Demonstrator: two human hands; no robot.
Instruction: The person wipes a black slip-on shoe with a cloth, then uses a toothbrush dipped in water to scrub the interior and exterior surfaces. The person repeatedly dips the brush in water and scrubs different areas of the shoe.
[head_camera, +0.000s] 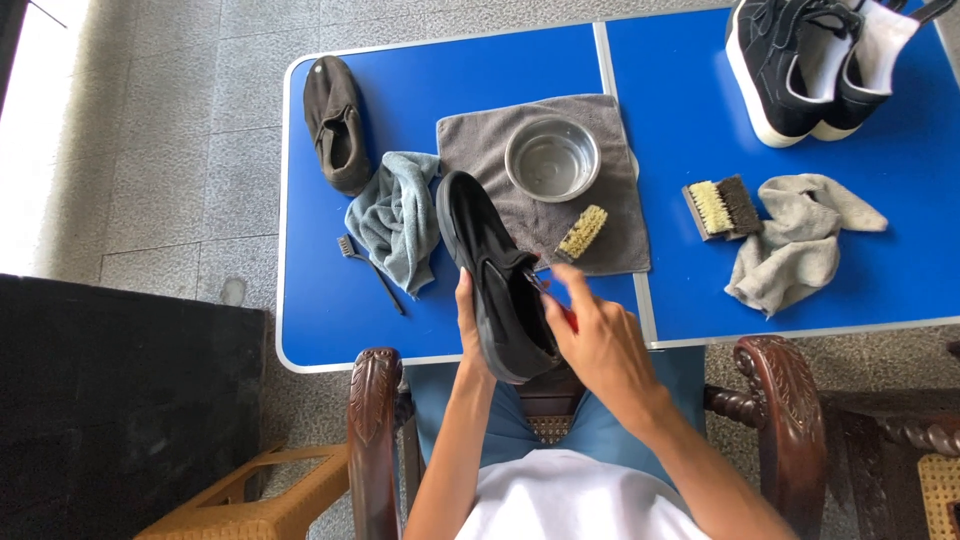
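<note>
My left hand (468, 322) grips a black slip-on shoe (493, 270) by its heel end, sole side facing left, toe pointing away over the blue table (330, 310). My right hand (598, 335) is closed on a brush with a red handle (567, 316); its pale bristle head (582, 231) lies over the grey towel (610, 235) beside the shoe. A steel bowl (552, 160) of water stands on that towel.
A brown shoe (336, 122) lies at the far left, a blue-grey cloth (397, 218) and a small dark toothbrush (370, 270) near it. To the right are a wooden brush (722, 207), a grey rag (800, 240) and black sneakers (800, 60). Carved chair arms (375, 400) flank my lap.
</note>
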